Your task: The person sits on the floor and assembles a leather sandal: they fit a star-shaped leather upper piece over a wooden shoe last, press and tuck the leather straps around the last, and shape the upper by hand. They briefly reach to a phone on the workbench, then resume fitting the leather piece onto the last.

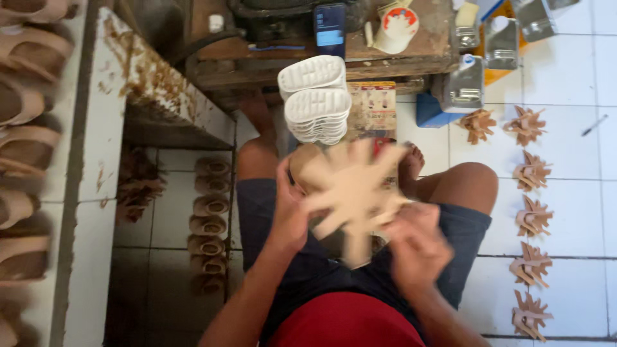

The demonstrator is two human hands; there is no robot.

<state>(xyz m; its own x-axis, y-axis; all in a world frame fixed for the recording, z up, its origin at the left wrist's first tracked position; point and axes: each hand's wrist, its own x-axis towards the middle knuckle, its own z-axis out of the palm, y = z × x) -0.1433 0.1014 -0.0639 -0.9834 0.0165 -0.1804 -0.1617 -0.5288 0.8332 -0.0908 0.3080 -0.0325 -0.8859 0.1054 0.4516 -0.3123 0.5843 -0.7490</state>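
Both my hands hold a flat tan cut-out piece with several strap-like arms (352, 193) over my lap; it is blurred by motion. My left hand (289, 215) grips its left side, thumb on top. My right hand (414, 241) grips its lower right edge. Just beyond the piece, a stack of white shoe soles (316, 97) stands between my knees, in front of a wooden bench.
Tan star-shaped strap pieces (531, 215) lie in a column on the white tiled floor at right. Several metal cans (464, 87) stand by the wooden bench (321, 58). Tan sandals (209, 225) lie in a row at left, others on a white shelf (26, 148).
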